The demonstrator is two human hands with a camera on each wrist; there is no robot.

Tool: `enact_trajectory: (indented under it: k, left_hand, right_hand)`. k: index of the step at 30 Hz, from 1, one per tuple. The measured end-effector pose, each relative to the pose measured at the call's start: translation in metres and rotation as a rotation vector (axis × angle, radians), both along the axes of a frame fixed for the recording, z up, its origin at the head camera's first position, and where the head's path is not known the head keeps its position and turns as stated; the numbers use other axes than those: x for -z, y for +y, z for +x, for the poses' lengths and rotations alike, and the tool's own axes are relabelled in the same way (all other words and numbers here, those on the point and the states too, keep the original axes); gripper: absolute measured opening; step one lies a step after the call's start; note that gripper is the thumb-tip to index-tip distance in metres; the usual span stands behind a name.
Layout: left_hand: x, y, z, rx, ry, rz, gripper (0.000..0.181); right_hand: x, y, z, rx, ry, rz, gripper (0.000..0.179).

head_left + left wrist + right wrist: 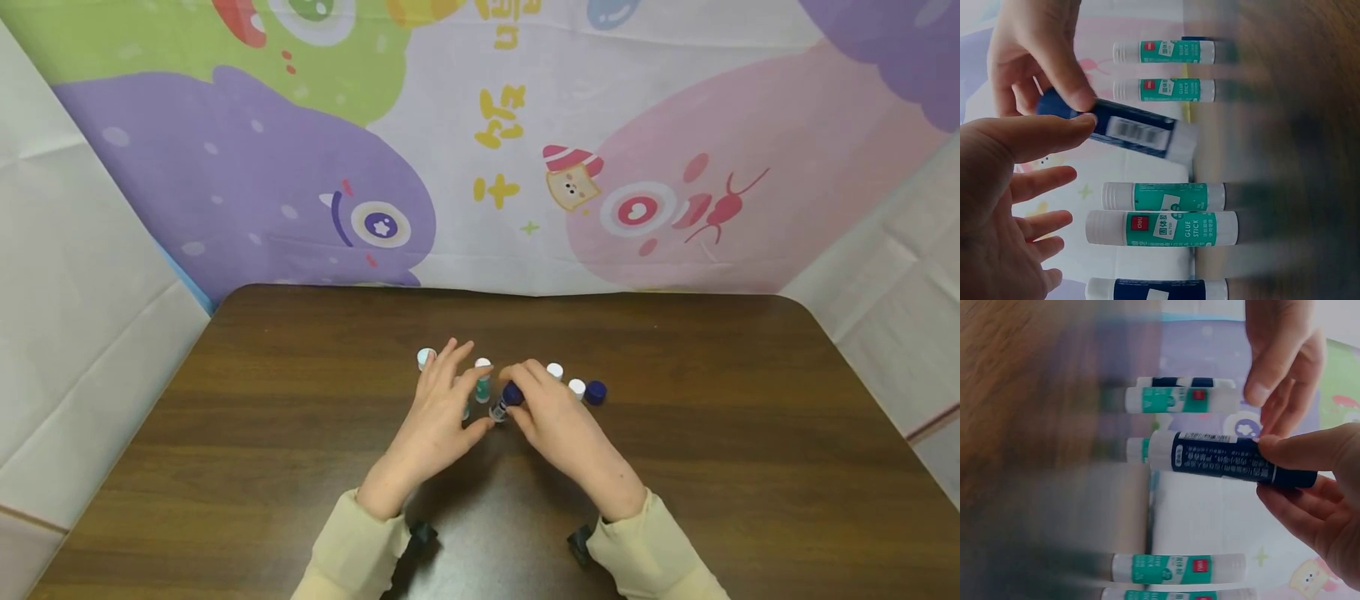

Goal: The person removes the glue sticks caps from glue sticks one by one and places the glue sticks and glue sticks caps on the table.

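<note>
A navy glue stick [1216, 454] with a navy cap and white base is pinched by my right hand [558, 417]. It tilts over the table, base toward my left hand. My left hand [431, 417] has its fingers spread, and its thumb [1066, 130] overlaps the stick near the right thumb in the left wrist view. Behind and beside the left hand stand two green glue sticks [1179, 228] with white caps, one partly hidden by its fingers in the head view. A white-capped navy glue stick [1160, 290] stands farther left.
Right of my right hand, two more green glue sticks [1169, 52] with white caps stand upright, beside a navy-topped item [596, 392]. The brown wooden table [262, 433] meets a cartoon-printed cloth [487, 250] at its far edge.
</note>
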State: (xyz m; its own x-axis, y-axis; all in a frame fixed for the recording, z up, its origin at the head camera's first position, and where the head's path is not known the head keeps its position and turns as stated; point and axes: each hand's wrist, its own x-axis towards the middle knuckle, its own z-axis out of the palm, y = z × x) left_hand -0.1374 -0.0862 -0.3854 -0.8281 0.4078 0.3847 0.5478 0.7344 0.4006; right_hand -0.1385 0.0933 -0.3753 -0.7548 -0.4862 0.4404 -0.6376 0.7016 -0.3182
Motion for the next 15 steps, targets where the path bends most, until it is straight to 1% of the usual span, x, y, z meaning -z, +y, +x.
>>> enact_trajectory:
  k: [4, 8, 11, 13, 15]
  left_hand:
    - [-0.001, 0.000, -0.002, 0.007, 0.021, 0.009, 0.049]
    - [-0.002, 0.002, -0.004, 0.008, 0.068, 0.040, 0.045]
    - [-0.005, 0.004, -0.004, -0.007, 0.091, 0.093, 0.043]
    - [-0.008, 0.006, -0.005, -0.006, 0.090, 0.133, 0.039]
    - [-0.011, 0.007, -0.004, 0.004, 0.074, 0.167, 0.034]
  right_hand:
    - [-0.005, 0.002, 0.003, -0.007, -0.007, -0.079, 0.041]
    - [-0.005, 0.004, 0.003, -0.013, 0.010, -0.198, 0.037]
    - [-0.005, 0.005, 0.003, -0.010, 0.029, -0.292, 0.034]
    - [-0.005, 0.005, 0.003, 0.001, 0.028, -0.345, 0.033]
    - [-0.006, 0.006, 0.003, 0.011, 0.010, -0.389, 0.032]
